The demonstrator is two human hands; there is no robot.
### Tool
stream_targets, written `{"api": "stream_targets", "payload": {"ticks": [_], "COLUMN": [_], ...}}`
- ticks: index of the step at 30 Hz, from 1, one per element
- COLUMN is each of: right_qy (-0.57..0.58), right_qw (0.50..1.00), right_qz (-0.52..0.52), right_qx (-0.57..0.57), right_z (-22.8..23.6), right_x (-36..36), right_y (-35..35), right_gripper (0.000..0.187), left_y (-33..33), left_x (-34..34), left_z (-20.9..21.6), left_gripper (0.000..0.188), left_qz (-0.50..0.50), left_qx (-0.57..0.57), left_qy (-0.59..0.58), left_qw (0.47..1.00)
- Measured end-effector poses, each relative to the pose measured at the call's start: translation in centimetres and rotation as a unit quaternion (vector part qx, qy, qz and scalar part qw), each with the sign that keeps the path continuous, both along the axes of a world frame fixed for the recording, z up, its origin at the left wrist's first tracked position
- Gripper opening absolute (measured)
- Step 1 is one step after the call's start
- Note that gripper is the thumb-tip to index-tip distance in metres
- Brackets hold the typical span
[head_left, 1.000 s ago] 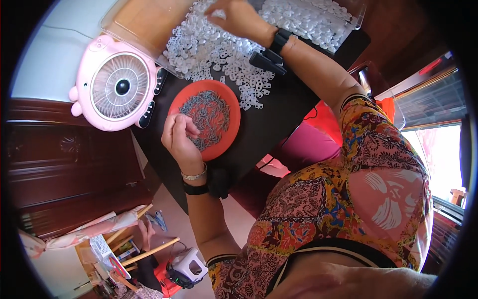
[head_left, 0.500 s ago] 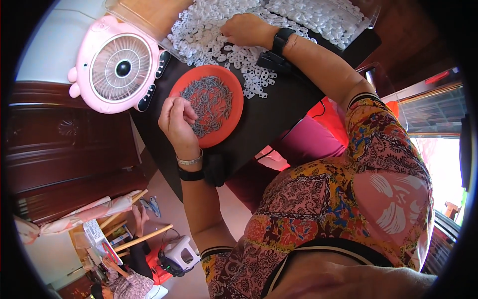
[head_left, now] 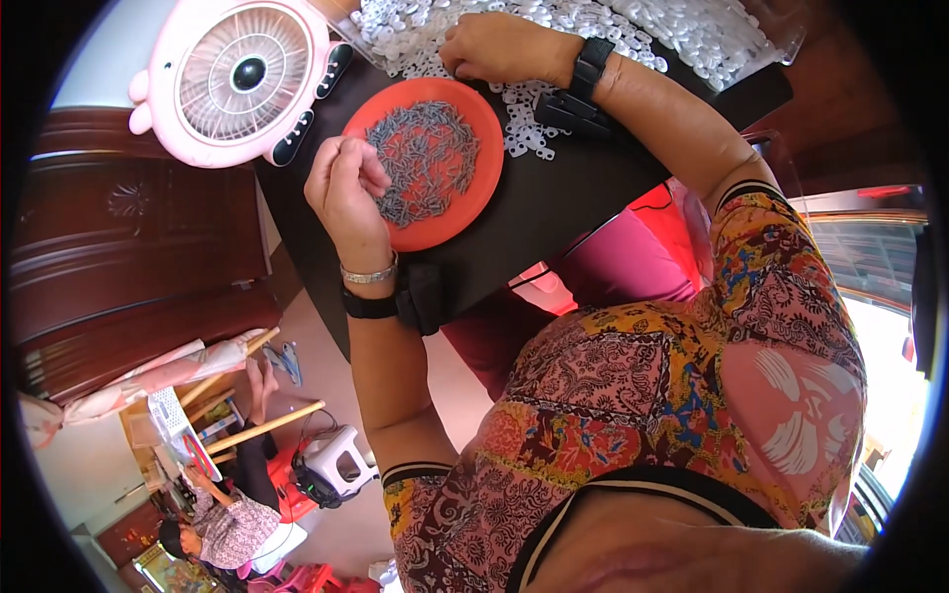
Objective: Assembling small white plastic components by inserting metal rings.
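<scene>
My left hand (head_left: 346,183) is at the left rim of a round orange-red plate (head_left: 483,188), its fingers closed in a pinch. Whatever lies between the fingertips is too small to make out. Many thin grey screw-like pieces (head_left: 420,163) are spread over the plate. Farther off, my right hand (head_left: 509,49) reaches down into a heap of small white plastic pieces with holes (head_left: 405,35). Its fingers are curled together at the heap's near edge, and their tips are partly hidden. A few loose white pieces (head_left: 529,133) lie between that wrist and the plate.
A pink animal-shaped fan (head_left: 247,74) stands at the far left of the dark table (head_left: 554,212). Clear plastic edging (head_left: 791,44) bounds the white heap at the far right. Lower left, another person (head_left: 232,524) sits at a small wooden table, near a white-and-grey stool (head_left: 341,460).
The view has shifted, so the table and fan sit higher in the picture. My right hand has drawn nearer to the plate, at the heap's near edge. My left hand keeps its pinch.
</scene>
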State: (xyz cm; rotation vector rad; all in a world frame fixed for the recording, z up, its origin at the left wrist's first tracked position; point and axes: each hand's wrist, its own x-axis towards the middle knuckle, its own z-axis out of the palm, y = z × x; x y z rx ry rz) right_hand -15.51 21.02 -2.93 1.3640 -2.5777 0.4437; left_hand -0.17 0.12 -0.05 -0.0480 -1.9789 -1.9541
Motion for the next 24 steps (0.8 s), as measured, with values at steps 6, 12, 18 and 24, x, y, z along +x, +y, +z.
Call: {"api": "stream_targets", "payload": {"ticks": [6, 12, 18, 24], "right_qy": [0.131, 0.072, 0.054, -0.044], "right_qw": [0.986, 0.988, 0.986, 0.994], "right_qz": [-0.107, -0.137, -0.134, -0.080], "right_qx": [-0.013, -0.001, 0.088, 0.064], "right_z": [0.9, 3.1, 3.3, 2.9], "right_x": [0.2, 0.7, 3.4, 0.8], "right_y": [1.0, 1.2, -0.1, 0.6], "right_gripper": [0.019, 0.017, 0.018, 0.020], "left_y": [-0.1, 0.0, -0.4, -0.2], "left_x": [-0.1, 0.1, 0.0, -0.6], "left_z": [0.0, 0.1, -0.1, -0.5], "left_gripper": [0.020, 0.021, 0.020, 0.018], "left_qz": [0.008, 0.010, -0.007, -0.015], "left_qx": [-0.001, -0.004, -0.047, -0.009], "left_qy": [-0.005, -0.003, -0.015, -0.031], "left_qw": [1.000, 1.000, 0.999, 0.999]}}
